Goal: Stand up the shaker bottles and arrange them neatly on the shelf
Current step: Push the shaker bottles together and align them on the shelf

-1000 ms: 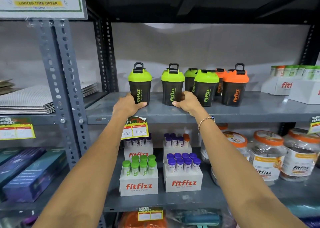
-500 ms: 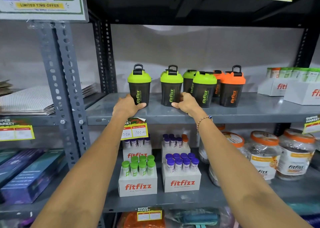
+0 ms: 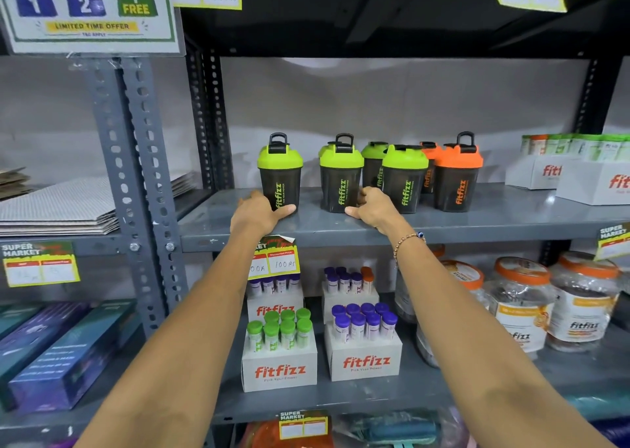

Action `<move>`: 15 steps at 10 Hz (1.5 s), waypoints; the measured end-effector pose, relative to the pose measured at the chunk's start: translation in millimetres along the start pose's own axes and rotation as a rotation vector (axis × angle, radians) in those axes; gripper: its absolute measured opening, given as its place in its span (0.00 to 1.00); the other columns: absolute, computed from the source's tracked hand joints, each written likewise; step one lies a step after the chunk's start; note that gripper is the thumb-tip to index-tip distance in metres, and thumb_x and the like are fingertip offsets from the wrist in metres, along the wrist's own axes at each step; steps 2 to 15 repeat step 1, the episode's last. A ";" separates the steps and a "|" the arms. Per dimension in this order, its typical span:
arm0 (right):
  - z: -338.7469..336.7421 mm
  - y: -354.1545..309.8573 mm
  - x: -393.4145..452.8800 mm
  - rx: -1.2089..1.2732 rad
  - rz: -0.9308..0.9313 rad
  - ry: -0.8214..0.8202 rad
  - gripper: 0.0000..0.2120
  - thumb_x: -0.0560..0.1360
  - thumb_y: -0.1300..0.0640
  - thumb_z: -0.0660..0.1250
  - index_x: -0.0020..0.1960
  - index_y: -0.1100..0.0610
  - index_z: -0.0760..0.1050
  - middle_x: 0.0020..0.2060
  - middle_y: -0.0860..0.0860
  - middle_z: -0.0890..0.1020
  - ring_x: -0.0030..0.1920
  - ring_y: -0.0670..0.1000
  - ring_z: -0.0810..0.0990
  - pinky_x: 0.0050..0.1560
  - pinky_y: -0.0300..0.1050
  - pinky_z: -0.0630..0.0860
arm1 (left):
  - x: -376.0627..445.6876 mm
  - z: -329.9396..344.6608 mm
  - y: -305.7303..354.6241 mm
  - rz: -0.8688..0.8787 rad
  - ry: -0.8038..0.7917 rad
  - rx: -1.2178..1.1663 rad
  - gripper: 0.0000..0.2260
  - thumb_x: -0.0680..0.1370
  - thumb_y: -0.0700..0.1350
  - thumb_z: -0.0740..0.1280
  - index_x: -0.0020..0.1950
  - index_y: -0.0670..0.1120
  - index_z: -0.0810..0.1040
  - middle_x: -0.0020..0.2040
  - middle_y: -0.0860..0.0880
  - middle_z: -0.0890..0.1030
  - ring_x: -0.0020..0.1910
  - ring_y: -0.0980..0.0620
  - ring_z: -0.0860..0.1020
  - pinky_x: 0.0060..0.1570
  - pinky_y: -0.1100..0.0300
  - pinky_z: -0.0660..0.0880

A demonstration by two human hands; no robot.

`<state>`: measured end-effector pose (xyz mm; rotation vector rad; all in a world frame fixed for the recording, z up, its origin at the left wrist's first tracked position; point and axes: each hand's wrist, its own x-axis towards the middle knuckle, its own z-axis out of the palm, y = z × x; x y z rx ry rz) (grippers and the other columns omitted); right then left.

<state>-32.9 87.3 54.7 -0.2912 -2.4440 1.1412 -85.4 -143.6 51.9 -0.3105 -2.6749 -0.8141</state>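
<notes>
Several dark shaker bottles stand upright on the grey metal shelf. At the left is a green-lidded bottle; my left hand wraps around its base. A second green-lidded bottle stands to its right, with my right hand gripping its base from the right side. Further right are a front green bottle, another green one behind it, an orange-lidded bottle and a second orange one partly hidden behind.
White fitfizz boxes sit at the shelf's right end. Below are boxes of tubes, jars and a price tag on the shelf edge. A perforated upright post stands left, with stacked sheets beyond.
Both hands stay at the bases of the two left bottles. The view has shifted slightly; the bottles look unmoved.
</notes>
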 end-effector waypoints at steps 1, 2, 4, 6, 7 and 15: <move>-0.9 -1.5 -14.2 -0.077 -0.029 0.059 0.20 0.74 0.57 0.70 0.63 0.62 0.74 0.60 0.58 0.81 0.60 0.59 0.78 0.64 0.54 0.73 | -14.9 1.4 0.9 -0.002 0.182 -0.082 0.41 0.73 0.65 0.66 0.73 0.36 0.62 0.67 0.36 0.72 0.68 0.38 0.68 0.59 0.44 0.70; -0.9 -1.5 -14.2 -0.077 -0.029 0.059 0.20 0.74 0.57 0.70 0.63 0.62 0.74 0.60 0.58 0.81 0.60 0.59 0.78 0.64 0.54 0.73 | -14.9 1.4 0.9 -0.002 0.182 -0.082 0.41 0.73 0.65 0.66 0.73 0.36 0.62 0.67 0.36 0.72 0.68 0.38 0.68 0.59 0.44 0.70; -0.9 -1.5 -14.2 -0.077 -0.029 0.059 0.20 0.74 0.57 0.70 0.63 0.62 0.74 0.60 0.58 0.81 0.60 0.59 0.78 0.64 0.54 0.73 | -14.9 1.4 0.9 -0.002 0.182 -0.082 0.41 0.73 0.65 0.66 0.73 0.36 0.62 0.67 0.36 0.72 0.68 0.38 0.68 0.59 0.44 0.70; -0.9 -1.5 -14.2 -0.077 -0.029 0.059 0.20 0.74 0.57 0.70 0.63 0.62 0.74 0.60 0.58 0.81 0.60 0.59 0.78 0.64 0.54 0.73 | -14.9 1.4 0.9 -0.002 0.182 -0.082 0.41 0.73 0.65 0.66 0.73 0.36 0.62 0.67 0.36 0.72 0.68 0.38 0.68 0.59 0.44 0.70; -0.9 -1.5 -14.2 -0.077 -0.029 0.059 0.20 0.74 0.57 0.70 0.63 0.62 0.74 0.60 0.58 0.81 0.60 0.59 0.78 0.64 0.54 0.73 | -14.9 1.4 0.9 -0.002 0.182 -0.082 0.41 0.73 0.65 0.66 0.73 0.36 0.62 0.67 0.36 0.72 0.68 0.38 0.68 0.59 0.44 0.70; -0.9 -1.5 -14.2 -0.077 -0.029 0.059 0.20 0.74 0.57 0.70 0.63 0.62 0.74 0.60 0.58 0.81 0.60 0.59 0.78 0.64 0.54 0.73 | -14.9 1.4 0.9 -0.002 0.182 -0.082 0.41 0.73 0.65 0.66 0.73 0.36 0.62 0.67 0.36 0.72 0.68 0.38 0.68 0.59 0.44 0.70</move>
